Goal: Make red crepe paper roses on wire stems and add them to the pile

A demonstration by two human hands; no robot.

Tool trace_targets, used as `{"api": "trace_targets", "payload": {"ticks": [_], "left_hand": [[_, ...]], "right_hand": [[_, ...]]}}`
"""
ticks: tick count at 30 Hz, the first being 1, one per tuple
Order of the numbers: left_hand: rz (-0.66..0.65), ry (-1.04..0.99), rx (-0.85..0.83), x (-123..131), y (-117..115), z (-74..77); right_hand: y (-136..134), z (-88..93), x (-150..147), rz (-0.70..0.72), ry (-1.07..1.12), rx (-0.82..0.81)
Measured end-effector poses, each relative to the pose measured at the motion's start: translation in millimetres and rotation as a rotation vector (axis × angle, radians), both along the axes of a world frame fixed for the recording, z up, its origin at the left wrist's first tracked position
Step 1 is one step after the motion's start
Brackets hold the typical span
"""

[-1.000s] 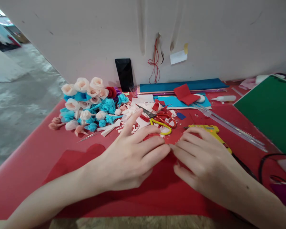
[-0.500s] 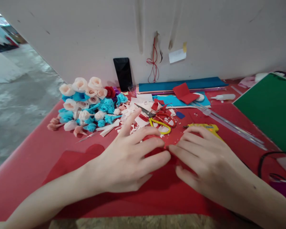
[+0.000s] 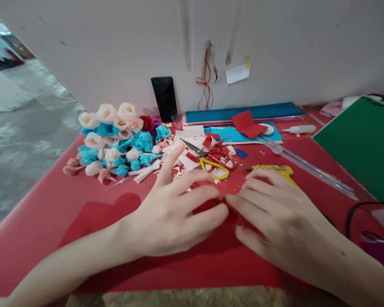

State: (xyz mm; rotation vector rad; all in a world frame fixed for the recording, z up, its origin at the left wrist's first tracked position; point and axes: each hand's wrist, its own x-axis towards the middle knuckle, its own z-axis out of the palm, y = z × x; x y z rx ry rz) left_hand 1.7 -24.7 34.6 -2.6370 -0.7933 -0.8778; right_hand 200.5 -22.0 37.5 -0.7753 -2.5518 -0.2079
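My left hand [image 3: 176,209] is bent over a piece of red paper [image 3: 201,207], its index finger raised and the other fingers curled around the paper. Opposite, my right hand [image 3: 269,209] pinches the same paper, fingertips almost meeting those of the left. Much of the paper is hidden under my hands, and its red blends with the red table. A flat red paper sheet [image 3: 92,217] lies by my left forearm. Just beyond my fingers are yellow-and-red-handled scissors [image 3: 216,166]. A yellow glue gun [image 3: 280,170] lies behind my right hand.
Crepe paper flowers [image 3: 115,140] are heaped at the left, beside paper scraps [image 3: 179,155]. A black phone [image 3: 165,99] leans on the wall. Blue paper [image 3: 243,113], a glue bottle [image 3: 302,129], clear sticks [image 3: 310,168] and a green board [image 3: 361,149] lie farther back and right.
Both hands stay nearly in place over the red paper. The left thumb has moved out of sight under the hand; the view has shifted very slightly.
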Motion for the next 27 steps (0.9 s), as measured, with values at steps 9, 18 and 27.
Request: {"api": "trace_targets", "payload": {"ticks": [9, 18, 27], "left_hand": [[-0.001, -0.046, 0.039, -0.2, 0.7, 1.9], [-0.071, -0.067, 0.216, -6.0, 0.3, 0.5], [-0.205, 0.064, 0.321, -12.7, 0.1, -5.1]], "right_hand": [[-0.3, 1.7, 0.3, 0.001, 0.002, 0.035], [-0.4, 18.0, 13.5, 0.031, 0.061, -0.213], [1.9, 13.5, 10.7, 0.039, 0.167, -0.286]]}}
